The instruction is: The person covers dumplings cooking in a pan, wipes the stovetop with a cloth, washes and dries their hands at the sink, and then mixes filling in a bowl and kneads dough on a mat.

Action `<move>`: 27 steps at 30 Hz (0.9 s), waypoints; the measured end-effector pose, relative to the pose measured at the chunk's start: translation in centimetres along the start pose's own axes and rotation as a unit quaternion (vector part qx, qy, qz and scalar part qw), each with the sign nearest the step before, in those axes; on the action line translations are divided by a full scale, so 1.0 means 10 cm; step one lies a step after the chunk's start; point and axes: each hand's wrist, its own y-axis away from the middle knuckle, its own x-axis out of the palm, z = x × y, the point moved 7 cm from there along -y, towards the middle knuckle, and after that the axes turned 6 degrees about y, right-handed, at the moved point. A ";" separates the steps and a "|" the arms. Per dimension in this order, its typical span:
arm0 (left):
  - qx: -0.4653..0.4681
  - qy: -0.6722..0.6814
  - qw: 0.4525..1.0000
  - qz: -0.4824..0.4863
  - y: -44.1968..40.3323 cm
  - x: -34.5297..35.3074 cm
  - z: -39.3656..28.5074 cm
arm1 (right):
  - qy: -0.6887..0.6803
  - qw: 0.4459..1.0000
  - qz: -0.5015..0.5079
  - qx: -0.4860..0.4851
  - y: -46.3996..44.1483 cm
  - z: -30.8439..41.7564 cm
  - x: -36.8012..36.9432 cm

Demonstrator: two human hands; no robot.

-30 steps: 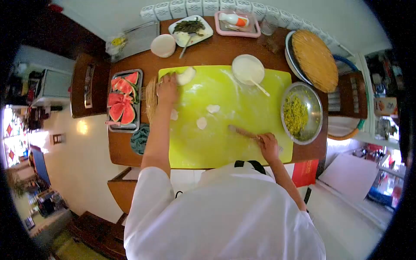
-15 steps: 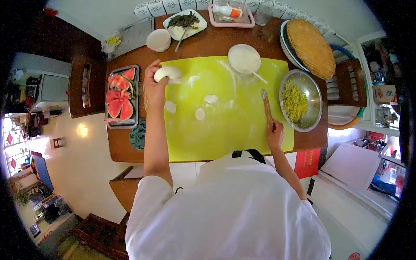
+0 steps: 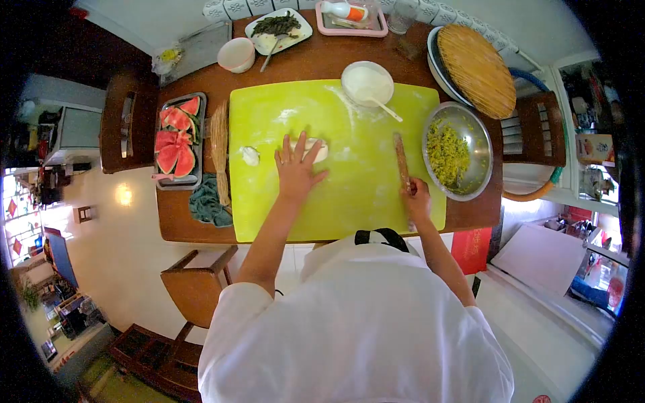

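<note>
Left grip (image 3: 294,173) is splayed palm-down, clasping nothing; right grip (image 3: 418,197) is wrapped around a rolling pin (image 3: 402,156). Leftmost on the lime-green mat (image 3: 353,205) lies a small dough piece (image 3: 250,156). Rightward, another dough piece (image 3: 322,152) is partly hidden by the left fingers, seemingly not yet rolled thin. At the right, chopped yellow-green mixture (image 3: 446,156) sits in a steel bowl (image 3: 482,160); none shows on the visible dough.

Passage available across the bare middle of the yellow-green rectangular mat (image 3: 356,195), between the spread left hand (image 3: 298,169) and the slim brown wooden rolling pin (image 3: 402,160) in the right hand (image 3: 416,197). Obstructions: round white bowl (image 3: 355,100) with protruding pale spoon handle (image 3: 390,113), far edge; shiny round steel bowl (image 3: 480,151), overlapping right edge.
</note>
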 end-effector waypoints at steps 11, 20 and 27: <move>-0.004 -0.032 0.998 0.049 -0.66 0.58 0.20 | 0.044 0.998 -0.001 -0.047 0.03 0.19 -0.05; -0.036 0.002 0.999 -0.038 -0.11 0.10 -0.17 | 0.046 0.998 0.008 -0.043 0.05 0.13 -0.01; -0.116 0.217 0.962 -0.120 0.21 -0.28 0.25 | 0.056 0.997 0.035 -0.032 0.03 0.19 -0.06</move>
